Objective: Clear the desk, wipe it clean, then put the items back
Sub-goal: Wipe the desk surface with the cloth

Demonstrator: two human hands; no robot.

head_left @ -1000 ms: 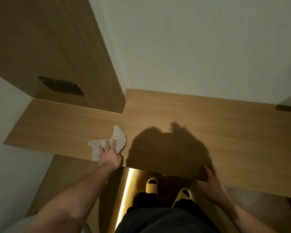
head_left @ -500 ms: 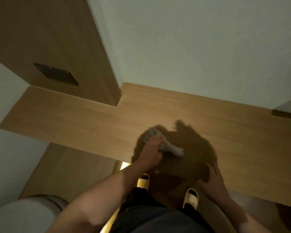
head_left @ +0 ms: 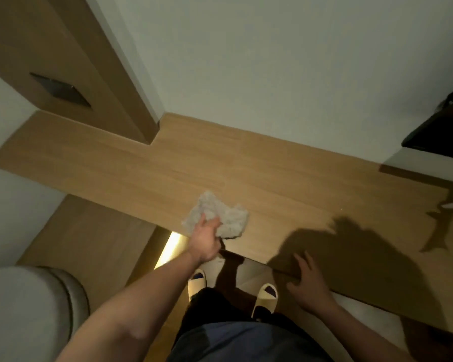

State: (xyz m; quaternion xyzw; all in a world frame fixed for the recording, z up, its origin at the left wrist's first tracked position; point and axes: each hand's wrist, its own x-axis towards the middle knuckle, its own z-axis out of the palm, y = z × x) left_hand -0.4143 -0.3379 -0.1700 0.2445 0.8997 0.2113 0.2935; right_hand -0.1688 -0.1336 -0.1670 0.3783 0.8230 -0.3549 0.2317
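Left hand point(head_left: 205, 237) pressing down on a crumpled white paper towel point(head_left: 216, 218), fingers spread over its near-left part and somewhat bent into the folds; more a flat press than a full grasp, though from this angle cannot tell for sure whether the fingertips pinch it. Towel lying on the light-brown wooden desk top point(head_left: 285, 178), close to the near edge, most of its bulk spilling out ahead and to the right of the fingers.

Right hand point(head_left: 307, 282) well apart, off to the right of that grip, fingers straight and splayed, resting on the near edge of the desk with nothing held. Dark shadow of head and arm cast on the wood just beyond and right of this hand.

Behind the towel, up and to the left: tall brown wooden cabinet panel point(head_left: 63, 61) with a dark rectangular recessed plate point(head_left: 59, 88), standing at the back of the desk. Plain pale wall point(head_left: 272, 61) straight ahead. Far to the right of both hands, corner of a black flat object point(head_left: 437, 131), with cables, at the frame's edge; too cropped to identify.

Below the grip, under the desk edge: 2 cream slip-on sandals point(head_left: 266, 300) on the floor, dark shorts point(head_left: 233, 335) nearest the camera. Grey rounded upholstered seat point(head_left: 24, 309) down and left of the left forearm. Warm yellow strip of light point(head_left: 171, 248) just under the left wrist.
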